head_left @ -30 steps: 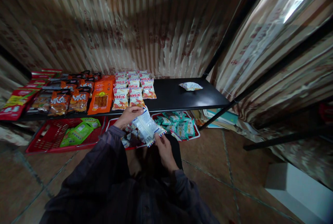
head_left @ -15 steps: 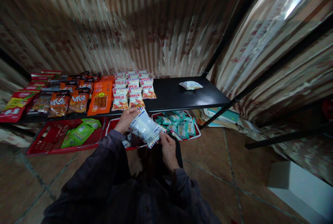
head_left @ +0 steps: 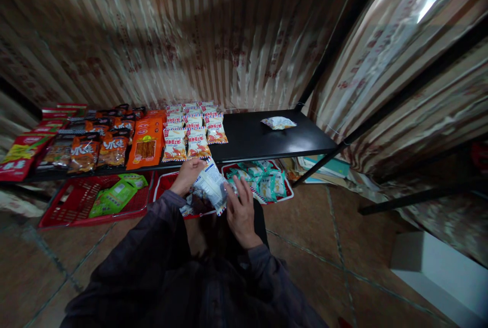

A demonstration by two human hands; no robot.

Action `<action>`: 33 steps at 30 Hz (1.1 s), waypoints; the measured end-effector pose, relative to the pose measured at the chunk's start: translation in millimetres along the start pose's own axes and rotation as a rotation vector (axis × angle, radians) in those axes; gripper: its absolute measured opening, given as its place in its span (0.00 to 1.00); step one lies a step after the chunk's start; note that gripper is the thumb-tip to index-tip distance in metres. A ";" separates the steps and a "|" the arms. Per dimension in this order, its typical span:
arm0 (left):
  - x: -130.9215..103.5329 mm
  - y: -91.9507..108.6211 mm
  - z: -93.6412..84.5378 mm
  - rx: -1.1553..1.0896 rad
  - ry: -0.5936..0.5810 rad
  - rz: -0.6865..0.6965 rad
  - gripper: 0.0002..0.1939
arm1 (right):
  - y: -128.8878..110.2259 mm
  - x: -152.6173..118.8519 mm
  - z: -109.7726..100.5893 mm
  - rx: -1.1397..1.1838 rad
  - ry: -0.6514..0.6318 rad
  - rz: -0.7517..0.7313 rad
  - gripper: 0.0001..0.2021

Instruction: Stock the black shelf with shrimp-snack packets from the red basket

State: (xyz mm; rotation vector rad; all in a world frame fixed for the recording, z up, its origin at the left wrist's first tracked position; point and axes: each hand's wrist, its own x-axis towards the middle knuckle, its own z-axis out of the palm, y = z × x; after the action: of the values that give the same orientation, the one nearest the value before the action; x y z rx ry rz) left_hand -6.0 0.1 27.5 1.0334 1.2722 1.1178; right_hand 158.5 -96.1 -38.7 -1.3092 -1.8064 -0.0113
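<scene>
My left hand [head_left: 188, 176] pinches the upper left corner of a white and blue snack packet [head_left: 211, 184], its printed back facing up. Against the packet's right side rests my right hand [head_left: 241, 211], fingers spread. Both are in front of the black shelf [head_left: 244, 140], over a red basket [head_left: 163, 180] of dark-looking packets. Just behind, rows of white and orange snack packets [head_left: 197, 142] stand on the shelf. One similar packet [head_left: 278, 123] lies alone farther right.
Orange packets [head_left: 145, 142], dark and orange packets [head_left: 84, 152] and red packets [head_left: 25, 155] fill the shelf's left. Below are a red basket [head_left: 72, 201] with green packets and another with teal packets [head_left: 271, 185]. A slanted black post [head_left: 320, 165] stands right.
My right hand has let go of the packet's right corner, opened its fingers and moved slightly left over its edge. The packet has turned a little in my left hand.
</scene>
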 end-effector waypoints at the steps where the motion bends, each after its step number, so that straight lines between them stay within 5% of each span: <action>1: 0.5 -0.8 1.2 0.005 0.001 -0.003 0.10 | -1.6 0.4 -1.0 0.000 -0.046 -0.050 0.27; 6: 0.8 -1.9 6.9 0.076 0.014 -0.041 0.08 | -7.7 -2.8 1.9 -0.037 -0.168 -0.079 0.27; 10: -0.1 -0.6 7.5 0.113 -0.007 -0.092 0.10 | -12.1 -7.9 6.2 -0.115 -0.223 -0.062 0.36; 17: 0.0 6.6 5.0 0.067 -0.099 -0.265 0.10 | -0.2 -14.9 15.3 -0.068 -0.130 0.015 0.31; 20: -1.9 8.6 3.2 0.024 -0.138 -0.283 0.12 | 2.5 -13.0 15.1 0.174 -0.102 0.123 0.30; 23: -5.2 4.1 2.7 -0.063 -0.188 -0.245 0.16 | -2.7 -6.3 9.9 0.550 -0.119 0.448 0.28; 27: -11.4 -8.1 7.1 -0.145 -0.116 -0.199 0.17 | -12.8 5.2 -0.4 1.142 -0.129 0.853 0.28; 33: -19.4 -16.9 13.9 -0.255 -0.247 -0.247 0.18 | -15.1 11.7 -11.3 1.546 -0.238 1.099 0.21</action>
State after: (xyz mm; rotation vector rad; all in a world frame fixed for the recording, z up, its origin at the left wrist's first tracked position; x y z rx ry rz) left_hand 9.0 -21.5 15.0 0.7729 0.9995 0.9039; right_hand 153.4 -99.2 -17.4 -0.8486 -0.5243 1.7612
